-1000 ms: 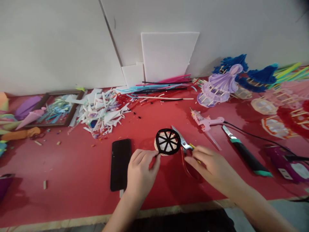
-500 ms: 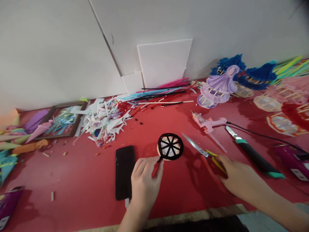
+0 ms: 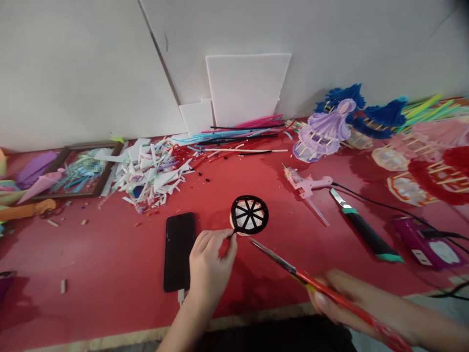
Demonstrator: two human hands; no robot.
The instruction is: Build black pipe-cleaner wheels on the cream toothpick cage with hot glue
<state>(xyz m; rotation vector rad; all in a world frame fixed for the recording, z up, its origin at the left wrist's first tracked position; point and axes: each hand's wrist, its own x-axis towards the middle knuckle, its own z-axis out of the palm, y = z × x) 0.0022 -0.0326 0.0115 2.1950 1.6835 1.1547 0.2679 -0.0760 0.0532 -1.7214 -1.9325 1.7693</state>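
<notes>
Near the middle of the red table is a small wheel of black fuzzy strips (image 3: 250, 214), a ring with spokes over a pale base. My left hand (image 3: 209, 266) pinches a short black tail that sticks out at the wheel's lower left. On the right, my right hand (image 3: 350, 296) is closed on a pair of scissors (image 3: 274, 254) with red and yellow handles. Their blades look closed, the tip pointing up-left, just below the wheel and apart from it. A black phone (image 3: 179, 252) lies beside my left hand with a white cable plugged in.
Right of the wheel lie a pink glue gun (image 3: 311, 185), a utility knife (image 3: 366, 230) and a purple device (image 3: 427, 244). Small fuzzy carousel-like models (image 3: 326, 127) stand at the back right. Behind are loose coloured stems (image 3: 234, 138) and white scraps (image 3: 154, 168).
My right hand has swung the scissors nearer me and to the left, their tip now below the wheel. My left hand keeps its pinch. The whole view has shifted slightly.
</notes>
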